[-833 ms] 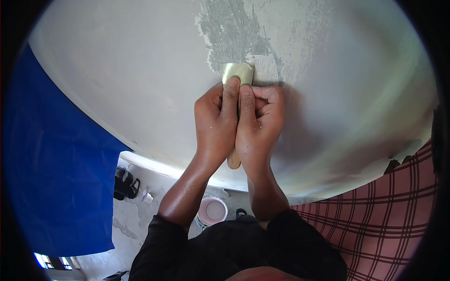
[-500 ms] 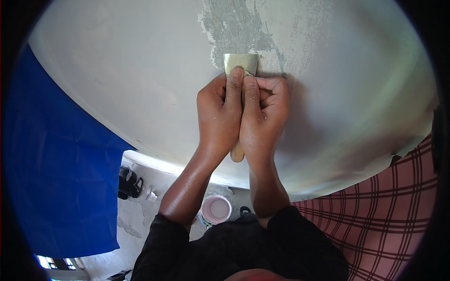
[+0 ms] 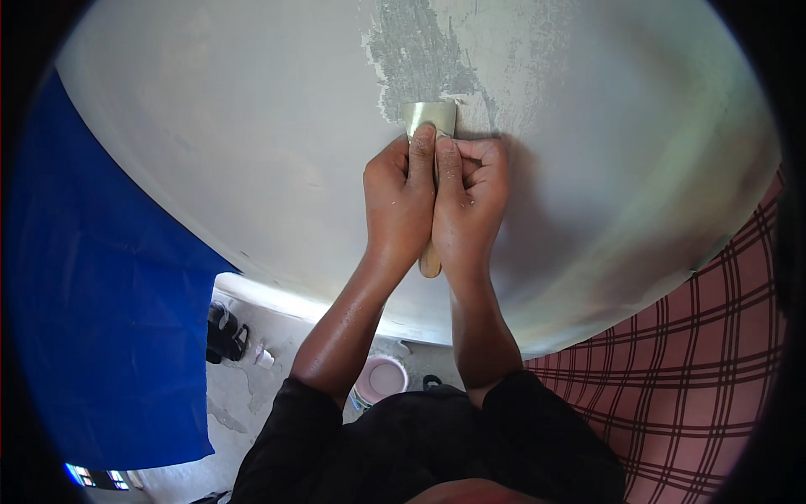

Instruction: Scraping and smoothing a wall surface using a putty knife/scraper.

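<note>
Both my hands grip one scraper (image 3: 431, 112), side by side, thumbs laid along its wide metal blade. My left hand (image 3: 399, 189) is closed round its left side. On the other side my right hand (image 3: 470, 185) is closed too, fingers curled. The wooden handle's end (image 3: 430, 262) sticks out below, between my wrists. Against the pale wall (image 3: 277, 126) the blade lies at the lower end of a rough grey patch (image 3: 417, 59), where the pale coating is off. Small pale flecks cling to my hands.
A blue sheet (image 3: 109, 294) hangs at the left, and a red checked cloth (image 3: 672, 378) at the right. Down on the concrete floor stand a pink bucket (image 3: 382, 380), black footwear (image 3: 225, 332) and a small white container (image 3: 265, 359).
The view has shifted slightly. Against the wall, the scraper's blade sits slightly lower on the grey patch, with both hands keeping the same hold.
</note>
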The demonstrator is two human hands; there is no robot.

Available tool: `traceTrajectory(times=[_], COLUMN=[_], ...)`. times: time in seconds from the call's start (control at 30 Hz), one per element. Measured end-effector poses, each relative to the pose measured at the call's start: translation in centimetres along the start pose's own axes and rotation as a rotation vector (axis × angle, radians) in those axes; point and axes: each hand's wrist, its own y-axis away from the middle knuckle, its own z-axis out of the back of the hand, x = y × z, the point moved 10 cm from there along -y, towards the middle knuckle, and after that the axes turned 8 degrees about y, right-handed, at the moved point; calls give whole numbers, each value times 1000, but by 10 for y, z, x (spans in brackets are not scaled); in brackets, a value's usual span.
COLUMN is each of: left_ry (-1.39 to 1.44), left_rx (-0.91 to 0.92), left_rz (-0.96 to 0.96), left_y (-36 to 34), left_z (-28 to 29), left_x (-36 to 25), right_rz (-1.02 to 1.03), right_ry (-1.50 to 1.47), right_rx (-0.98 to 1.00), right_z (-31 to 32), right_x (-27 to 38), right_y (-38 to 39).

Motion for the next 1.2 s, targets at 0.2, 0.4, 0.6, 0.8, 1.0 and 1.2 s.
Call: traceTrajectory(times=[0.2, 0.4, 0.6, 0.8, 1.0, 1.2], left_ry=[-25, 8, -44, -12, 39, 41], left_rx=[31, 22, 24, 42, 19, 18], left_rz=[17, -3, -6, -28, -33, -22], left_y=[-3, -4, -3, -5, 2, 2], left_z=[-4, -5, -10, -16, -26, -24], left_x=[-1, 1, -1, -3, -2, 0], right_rz=[30, 1, -13, -26, -8, 4], right_ry=[23, 19, 15, 16, 69, 106], right_rx=[-20, -14, -22, -15, -21, -9], right_z=[1, 2, 7, 10, 22, 21], right_x=[1, -3, -1, -4, -6, -3], right_y=[-5, -5, -6, -11, -14, -15])
